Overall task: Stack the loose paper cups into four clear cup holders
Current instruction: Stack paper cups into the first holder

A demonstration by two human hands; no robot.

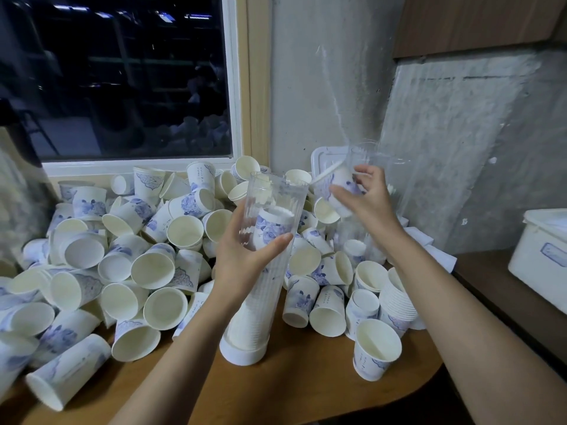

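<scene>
Filling the first holder (270,240), it seems: the left hand (245,256) is wrapped round the tilted tube, its base on the table (306,384); the right hand (365,194) pinches a cup (336,187) beside its mouth; next, turn that cup and drop it in.

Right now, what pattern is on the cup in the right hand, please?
Blue floral print on white, head view: cup.

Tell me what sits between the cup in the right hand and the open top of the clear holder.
Nothing blocks it in the head view: the paper cup in the right hand hangs just right of the clear cup holder mouth, only background pile cups behind.
</scene>
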